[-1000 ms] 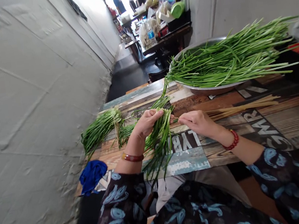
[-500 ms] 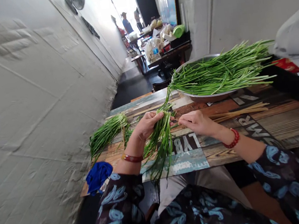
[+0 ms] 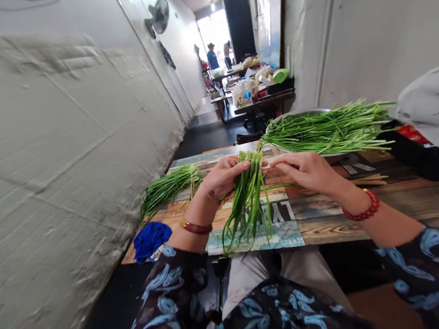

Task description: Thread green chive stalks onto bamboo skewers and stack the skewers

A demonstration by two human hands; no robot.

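My left hand (image 3: 227, 177) is closed around a bunch of chives (image 3: 248, 198), with the pale cut ends up and the green leaves hanging over the table's front edge. Just right of the bunch, my right hand (image 3: 303, 169) pinches a thin pale strip (image 3: 267, 165), which runs to the bunch. Part of the strip is hidden by the fingers. Another bunch of chives (image 3: 171, 186) lies on the table to the left. A basin (image 3: 274, 124) heaped with loose chives (image 3: 331, 127) stands behind my right hand. Thin tan strips (image 3: 369, 181) lie on the tabletop beyond my right wrist.
The wood-patterned table (image 3: 333, 228) runs across in front of me. A crumpled blue cloth (image 3: 151, 239) lies at its left corner. A pale cap (image 3: 436, 106) is at the far right. A white wall (image 3: 44, 182) rises on the left; laden tables and people are farther back.
The view has tilted up. The bunch's cut ends now point up more, and its leaves hang straighter. My right hand has come closer to the bunch.
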